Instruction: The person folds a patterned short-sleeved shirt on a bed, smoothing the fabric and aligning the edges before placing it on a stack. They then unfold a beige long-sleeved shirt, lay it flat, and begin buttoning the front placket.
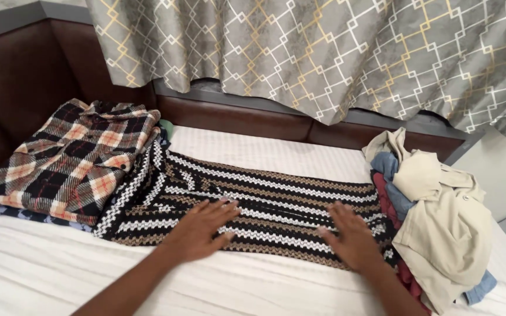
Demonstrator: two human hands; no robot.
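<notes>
1. The person is pressing both hands flat on a black, white and tan zigzag-striped garment (pixel 265 205), which is lying spread across the middle of the white mattress (pixel 253 287).
2. The left hand (pixel 200 228) is resting palm down, fingers spread and released, on the garment's near edge at about 7 o'clock from its centre; it is gripping nothing.
3. The right hand (pixel 352 237) is likewise lying open and flat at about 5 o'clock, touching the cloth without pinching it.
4. A folded plaid shirt (pixel 71 158) is sitting at 9 o'clock, its edge overlapping the striped garment's left end, atop darker folded cloth.
5. A loose heap of clothes (pixel 434 216), beige on top with blue and red beneath, is lying at 3 o'clock, touching the garment's right end.
6. A patterned grey curtain (pixel 323 52) is hanging at 12 o'clock above the brown padded wall (pixel 24 70).
7. Judging by the flat palms, the smoothing step seems to be in hand; the next move would likely call for the fingers to close on an edge and lift it over evenly, keeping the stripes aligned.
</notes>
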